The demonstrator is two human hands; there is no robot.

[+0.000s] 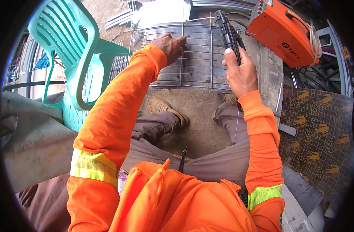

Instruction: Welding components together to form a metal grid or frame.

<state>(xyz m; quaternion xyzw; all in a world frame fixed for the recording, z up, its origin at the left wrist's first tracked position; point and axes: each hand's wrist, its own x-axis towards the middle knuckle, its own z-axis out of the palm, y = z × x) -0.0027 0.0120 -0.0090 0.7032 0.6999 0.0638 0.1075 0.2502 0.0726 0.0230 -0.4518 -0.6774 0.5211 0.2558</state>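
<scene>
My right hand is wrapped round a black welding electrode holder, thumb along its top. A thin welding rod sticks out leftward from the holder's head. My left hand is closed, its fingertips at a thin metal rod that lies across several flat metal bars. Those bars lie side by side in a panel in front of me, and a second thin rod crosses them further right. What is under my left fingers is partly hidden.
A green plastic chair stands at left beside wire mesh. An orange welding machine with a coiled cable sits at far right. Below it lies a dark patterned board. Metal lengths lie at the back. Black-handled pliers rest near my lap.
</scene>
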